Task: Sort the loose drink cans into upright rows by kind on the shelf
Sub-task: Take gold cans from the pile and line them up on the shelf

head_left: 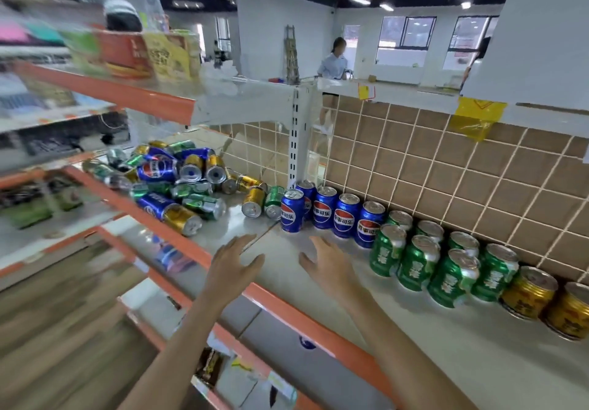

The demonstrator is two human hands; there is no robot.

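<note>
— While both hands hover empty, how far along is the sorting?

— Partly done. Against the brown tiled back wall (446, 167), upright blue cola cans (334, 212) form a row, shiny green cans (439, 263) stand two deep to their right, and gold ribbed cans (548, 301) begin a row at the far right. What is left is the heap of loose blue, green and gold cans (172, 180) lying on their sides at the left of the pale shelf with the orange edge strip (306, 282).

— And the hands?

— The person's left hand (237, 261) and right hand (325, 263) hang over the near shelf, fingers spread and relaxed, holding nothing.

— Anything in the way?

— A white slotted upright post (295, 135) stands behind the blue row; two tipped cans, gold and green (263, 204), lie just beside it. The upper shelf (127, 90) overhangs the heap.
</note>
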